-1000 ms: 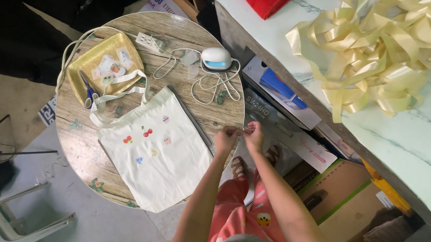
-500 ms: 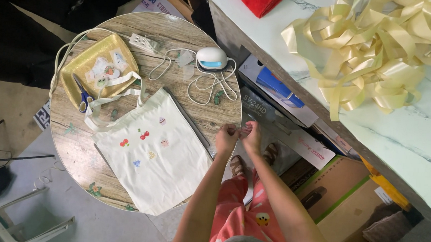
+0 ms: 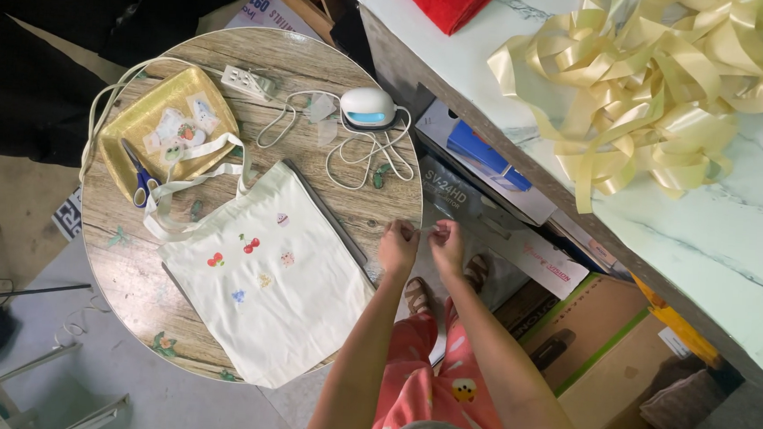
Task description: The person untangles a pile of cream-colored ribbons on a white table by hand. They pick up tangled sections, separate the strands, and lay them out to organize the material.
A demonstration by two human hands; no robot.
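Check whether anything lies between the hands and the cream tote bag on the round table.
Nothing visible does. The left hand and right hand are pinched together just past the round table edge; only bare wood separates them from the cream tote bag.

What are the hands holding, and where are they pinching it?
The left hand and right hand are pinched close together just past the round table's edge. Whatever sits between the fingertips is too small to make out, so it cannot be told.
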